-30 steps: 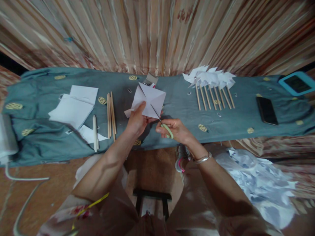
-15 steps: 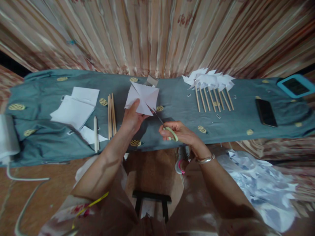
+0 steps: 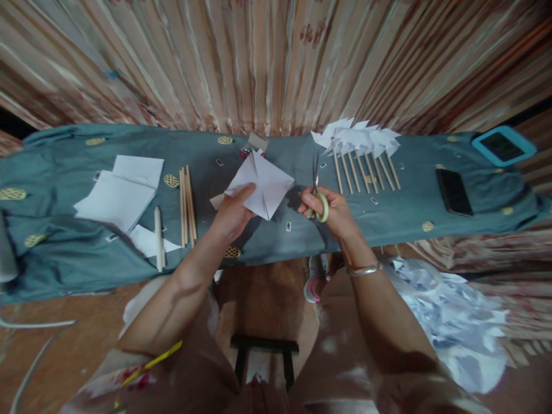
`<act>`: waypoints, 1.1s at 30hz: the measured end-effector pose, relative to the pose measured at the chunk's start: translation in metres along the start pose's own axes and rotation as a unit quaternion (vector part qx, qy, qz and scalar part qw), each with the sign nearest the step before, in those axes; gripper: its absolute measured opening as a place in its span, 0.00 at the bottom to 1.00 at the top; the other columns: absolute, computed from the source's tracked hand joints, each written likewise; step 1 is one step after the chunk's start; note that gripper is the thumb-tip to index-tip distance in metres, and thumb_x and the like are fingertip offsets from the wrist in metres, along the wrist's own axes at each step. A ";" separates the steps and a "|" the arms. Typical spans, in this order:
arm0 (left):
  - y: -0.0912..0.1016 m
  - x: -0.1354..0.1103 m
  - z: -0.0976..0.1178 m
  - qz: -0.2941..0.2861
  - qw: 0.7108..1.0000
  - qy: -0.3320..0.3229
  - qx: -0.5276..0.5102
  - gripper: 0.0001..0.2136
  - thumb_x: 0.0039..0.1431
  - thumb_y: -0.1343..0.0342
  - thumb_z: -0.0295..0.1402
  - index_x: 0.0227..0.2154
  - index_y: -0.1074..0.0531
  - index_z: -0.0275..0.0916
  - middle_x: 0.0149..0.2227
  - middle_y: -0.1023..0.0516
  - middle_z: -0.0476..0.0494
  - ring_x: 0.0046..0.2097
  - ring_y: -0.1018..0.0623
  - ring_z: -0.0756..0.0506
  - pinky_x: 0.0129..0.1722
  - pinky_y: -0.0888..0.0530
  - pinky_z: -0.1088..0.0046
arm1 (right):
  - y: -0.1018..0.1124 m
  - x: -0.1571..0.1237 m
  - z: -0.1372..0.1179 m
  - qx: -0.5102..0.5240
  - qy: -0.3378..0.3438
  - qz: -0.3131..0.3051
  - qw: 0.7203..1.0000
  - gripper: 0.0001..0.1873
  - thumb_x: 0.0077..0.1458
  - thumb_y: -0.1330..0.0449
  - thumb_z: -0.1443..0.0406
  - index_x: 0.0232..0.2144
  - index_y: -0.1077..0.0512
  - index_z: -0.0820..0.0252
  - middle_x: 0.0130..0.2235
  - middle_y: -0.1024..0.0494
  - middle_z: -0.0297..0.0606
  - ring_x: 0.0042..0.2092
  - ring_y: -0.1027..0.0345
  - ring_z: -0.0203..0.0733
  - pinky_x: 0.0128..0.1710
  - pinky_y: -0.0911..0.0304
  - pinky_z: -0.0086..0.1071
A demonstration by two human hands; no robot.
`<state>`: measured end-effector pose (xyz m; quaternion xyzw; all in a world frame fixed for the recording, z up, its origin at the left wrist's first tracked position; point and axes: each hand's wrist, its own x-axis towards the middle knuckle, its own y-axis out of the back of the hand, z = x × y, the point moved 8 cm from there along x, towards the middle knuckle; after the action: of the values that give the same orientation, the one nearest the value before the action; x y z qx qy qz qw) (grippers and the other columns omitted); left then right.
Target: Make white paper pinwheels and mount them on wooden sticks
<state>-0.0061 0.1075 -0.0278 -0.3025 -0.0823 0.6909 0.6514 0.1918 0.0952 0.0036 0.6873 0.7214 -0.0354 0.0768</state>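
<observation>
My left hand (image 3: 235, 211) pinches a white paper square (image 3: 269, 187) above the table, thumb on top. Slits run from the square's corners toward its middle. To its right, my right hand (image 3: 330, 210) grips scissors (image 3: 317, 178) by their pale green handles, blades pointing away from me and apart from the paper. Behind the square lie a small grey-brown piece (image 3: 257, 141) and something red, partly hidden. Left of my left hand rest several wooden sticks (image 3: 187, 207).
A stack of white paper (image 3: 116, 198) and a white pen (image 3: 158, 238) lie left on the green cloth (image 3: 276, 244). Paper pinwheels (image 3: 364, 141) on sticks, a phone (image 3: 454, 191) and a blue-framed device (image 3: 503, 145) lie right. A bag of white paper pieces (image 3: 457, 322) stands below.
The scissors have come out of the paper and moved right, their blades now pointing away from me. My left hand has turned the square so a corner faces me.
</observation>
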 end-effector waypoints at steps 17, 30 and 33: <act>-0.006 -0.005 -0.019 -0.050 0.991 -0.001 0.125 0.10 0.47 0.33 0.33 0.30 0.21 0.33 0.33 0.18 0.37 0.42 0.19 0.34 0.48 0.24 0.57 | -0.006 0.003 0.005 -0.004 0.021 -0.009 1.000 0.24 0.32 0.26 0.53 0.29 0.30 0.56 0.21 0.35 0.23 0.23 0.44 0.30 0.24 0.48 0.28; -0.027 -0.021 -0.032 -0.101 0.994 0.028 0.021 0.20 0.46 0.30 0.44 0.39 0.23 0.37 0.42 0.18 0.40 0.50 0.20 0.37 0.51 0.23 0.56 | -0.003 0.008 0.014 0.037 0.038 0.141 0.989 0.22 0.36 0.31 0.52 0.32 0.32 0.54 0.24 0.33 0.26 0.27 0.41 0.33 0.27 0.42 0.30; -0.028 -0.023 -0.040 -0.094 0.993 0.012 0.068 0.20 0.44 0.29 0.44 0.37 0.22 0.36 0.42 0.18 0.40 0.51 0.21 0.37 0.52 0.24 0.60 | -0.010 0.008 0.015 0.058 0.036 0.142 0.987 0.23 0.35 0.30 0.52 0.32 0.32 0.54 0.24 0.33 0.25 0.26 0.41 0.32 0.28 0.41 0.29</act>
<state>0.0384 0.0781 -0.0389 -0.2567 -0.0556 0.6269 0.7334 0.1822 0.1002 -0.0134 0.7872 0.6152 -0.0411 0.0156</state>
